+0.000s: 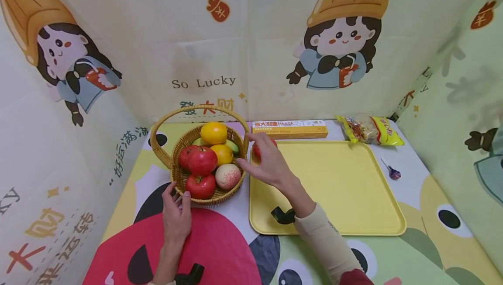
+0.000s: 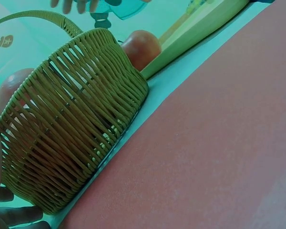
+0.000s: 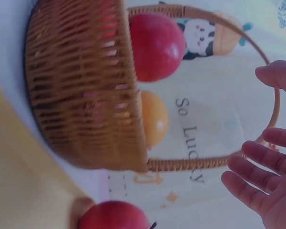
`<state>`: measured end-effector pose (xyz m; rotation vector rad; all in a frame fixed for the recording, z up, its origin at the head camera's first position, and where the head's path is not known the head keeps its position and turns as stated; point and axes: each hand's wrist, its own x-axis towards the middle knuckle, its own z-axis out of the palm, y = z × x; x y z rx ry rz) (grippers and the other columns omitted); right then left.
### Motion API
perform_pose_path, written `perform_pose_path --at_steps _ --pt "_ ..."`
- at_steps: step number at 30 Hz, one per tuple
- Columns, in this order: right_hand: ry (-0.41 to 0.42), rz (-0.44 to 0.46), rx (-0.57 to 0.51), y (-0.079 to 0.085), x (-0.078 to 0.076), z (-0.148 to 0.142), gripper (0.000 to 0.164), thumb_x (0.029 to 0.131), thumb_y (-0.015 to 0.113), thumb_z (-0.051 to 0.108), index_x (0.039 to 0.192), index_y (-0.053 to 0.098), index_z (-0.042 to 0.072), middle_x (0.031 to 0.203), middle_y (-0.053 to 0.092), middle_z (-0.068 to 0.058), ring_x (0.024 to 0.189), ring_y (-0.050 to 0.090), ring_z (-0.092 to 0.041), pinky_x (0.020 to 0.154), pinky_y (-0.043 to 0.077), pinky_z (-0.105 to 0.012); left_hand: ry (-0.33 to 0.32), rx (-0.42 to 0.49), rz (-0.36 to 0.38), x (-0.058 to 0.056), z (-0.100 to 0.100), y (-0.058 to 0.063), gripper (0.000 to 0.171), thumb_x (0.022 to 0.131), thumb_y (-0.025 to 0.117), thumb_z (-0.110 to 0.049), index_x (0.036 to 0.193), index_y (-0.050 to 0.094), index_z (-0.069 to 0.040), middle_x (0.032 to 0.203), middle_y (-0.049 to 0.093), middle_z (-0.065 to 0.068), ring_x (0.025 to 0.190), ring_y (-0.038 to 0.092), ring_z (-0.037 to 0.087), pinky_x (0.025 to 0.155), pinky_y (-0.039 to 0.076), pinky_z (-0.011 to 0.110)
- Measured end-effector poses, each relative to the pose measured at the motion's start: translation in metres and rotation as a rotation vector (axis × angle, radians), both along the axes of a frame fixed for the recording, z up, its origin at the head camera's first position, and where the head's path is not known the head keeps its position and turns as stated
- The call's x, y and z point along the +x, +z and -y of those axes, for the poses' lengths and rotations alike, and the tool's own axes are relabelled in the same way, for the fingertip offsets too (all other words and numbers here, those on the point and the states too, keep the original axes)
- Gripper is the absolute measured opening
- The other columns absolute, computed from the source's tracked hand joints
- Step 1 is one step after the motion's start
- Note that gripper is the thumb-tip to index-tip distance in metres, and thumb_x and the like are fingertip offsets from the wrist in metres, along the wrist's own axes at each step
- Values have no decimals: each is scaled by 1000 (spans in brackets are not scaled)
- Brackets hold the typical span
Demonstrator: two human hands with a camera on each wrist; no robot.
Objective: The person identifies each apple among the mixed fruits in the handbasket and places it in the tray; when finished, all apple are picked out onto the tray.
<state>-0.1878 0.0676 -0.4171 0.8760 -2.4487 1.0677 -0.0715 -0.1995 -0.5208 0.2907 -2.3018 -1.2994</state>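
Note:
A wicker basket (image 1: 222, 198) with a tall hoop handle (image 1: 157, 145) holds red apples (image 1: 202, 161), a pale speckled peach (image 1: 228, 176), yellow fruits (image 1: 214, 133) and something green (image 1: 232, 146). At the basket's near left side is my left hand (image 1: 177, 215), its fingertips right at the rim; the left wrist view has fingers (image 2: 19, 215) low beside the wicker wall. My right hand (image 1: 269, 163) is spread by the basket's right side, fingers apart and holding nothing. Partly hidden behind it, another red apple (image 1: 256, 150) lies at the yellow tray's far left corner.
The yellow tray (image 1: 330, 180) spans the table right of the basket. Behind it lie a pasta box (image 1: 290, 129) and a yellow snack bag (image 1: 369, 130). A wrapped lollipop (image 1: 393, 173) lies off the tray's right edge. Printed cloth walls stand around the table.

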Motion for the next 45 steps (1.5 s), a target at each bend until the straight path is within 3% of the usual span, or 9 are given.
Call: perform_pose_path --at_steps 7,17,33,45 --pt "45 -6 -5 6 3 13 68 84 74 41 139 50 9 131 57 -8 102 55 -19 84 54 -33 -3 8 5 -1 1 -1 52 103 53 -22 149 34 -6 143 50 25 120 62 44 84 35 -3" --pt "81 140 -10 3 -3 33 72 86 72 46 146 45 16 140 53 -5 114 58 -23 98 53 -41 -5 6 -1 -1 1 -2 52 102 54 -21 148 35 -5 141 51 25 118 62 44 85 35 -4" --pt "73 355 46 -11 -11 61 87 83 70 57 153 38 17 150 47 -3 121 58 -22 98 54 -40 -6 -2 15 0 1 1 52 102 54 -22 148 36 -6 140 51 24 117 63 42 84 35 -3" --pt "113 375 120 -15 -11 78 90 82 67 65 153 39 17 149 49 -5 132 50 -22 107 48 -46 2 -3 56 1 2 1 53 102 55 -27 148 35 -11 141 51 22 118 63 38 82 34 -5"
